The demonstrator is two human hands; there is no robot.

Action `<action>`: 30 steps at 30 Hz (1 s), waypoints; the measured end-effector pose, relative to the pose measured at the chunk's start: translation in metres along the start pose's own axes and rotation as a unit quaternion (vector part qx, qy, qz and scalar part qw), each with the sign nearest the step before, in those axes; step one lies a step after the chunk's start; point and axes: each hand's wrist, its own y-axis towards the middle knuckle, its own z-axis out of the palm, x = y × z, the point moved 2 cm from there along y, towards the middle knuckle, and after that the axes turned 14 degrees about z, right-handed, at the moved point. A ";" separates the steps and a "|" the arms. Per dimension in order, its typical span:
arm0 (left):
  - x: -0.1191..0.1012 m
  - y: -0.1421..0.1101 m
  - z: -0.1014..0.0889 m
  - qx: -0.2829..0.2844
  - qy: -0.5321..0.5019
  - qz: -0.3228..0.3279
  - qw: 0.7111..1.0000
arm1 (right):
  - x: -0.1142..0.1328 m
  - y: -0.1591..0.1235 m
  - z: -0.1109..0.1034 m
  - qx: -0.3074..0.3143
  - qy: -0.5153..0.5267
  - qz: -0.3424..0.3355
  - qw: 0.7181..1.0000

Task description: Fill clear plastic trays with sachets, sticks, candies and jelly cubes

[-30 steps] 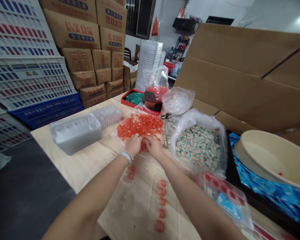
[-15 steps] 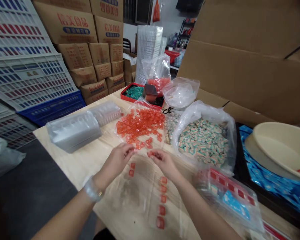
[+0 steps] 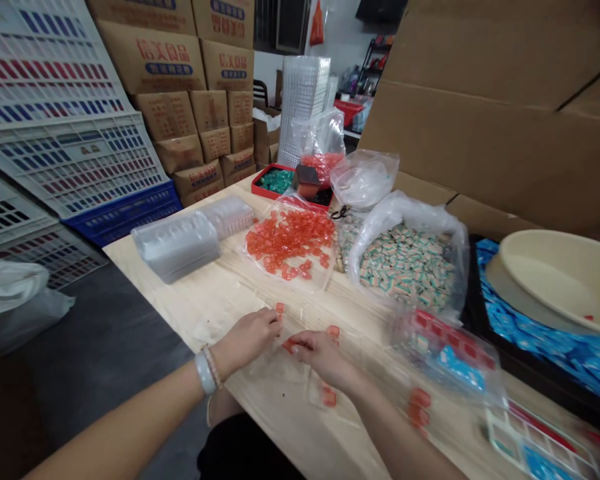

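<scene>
- The left hand [image 3: 245, 340] is held low over the table [image 3: 215, 300], with its fingers loosely curled together. A small orange sweet [image 3: 279, 309] is seen just beyond the fingertips, but whether it is being gripped cannot be told.
- The right hand [image 3: 323, 360] is held palm-down, with its fingers stretched forward and close together. A second orange sweet [image 3: 290, 345] is seen at the fingertips, though no firm hold can be made out.
- Another orange sweet [image 3: 333, 331] is seen just past the right hand, and one more [image 3: 329, 398] lies just below it.
- A heap of orange sweets [image 3: 290, 240] is spread on a clear bag [image 3: 265, 263] ahead of the hands, well apart from them.
- Each sweet is judged to be light, small and fairly stiff, with a slippery surface. A pinch between fingertip and thumb, at opposite edges, is judged the surest hold, since a push could send one sliding across the smooth wood.
- A stack of clear plastic trays [image 3: 175, 247] is placed to the left of the heap.
- A large bag of striped sweets [image 3: 405, 267] stands to the right, and a red tray [image 3: 275, 180] of green sweets is set further back.
- A beige basin [image 3: 565, 280] rests on blue packets [image 3: 530, 347] at the far right.
</scene>
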 end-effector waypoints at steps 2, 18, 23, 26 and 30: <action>-0.002 -0.001 0.005 0.001 0.005 0.012 1.000 | 0.001 -0.001 0.000 -0.015 -0.022 -0.010 1.000; -0.031 -0.050 0.031 -0.161 -0.170 -0.088 0.968 | 0.012 0.010 0.017 -0.060 -0.123 -0.008 0.991; -0.025 -0.047 0.035 -0.169 -0.167 -0.084 0.968 | 0.022 0.008 0.018 -0.117 -0.145 -0.062 0.980; -0.022 -0.045 0.038 -0.178 -0.168 -0.087 0.966 | 0.028 0.007 0.020 -0.134 -0.189 -0.094 0.968; -0.024 -0.045 0.045 -0.189 -0.157 -0.083 0.966 | 0.020 0.006 0.025 -0.151 -0.190 -0.092 0.966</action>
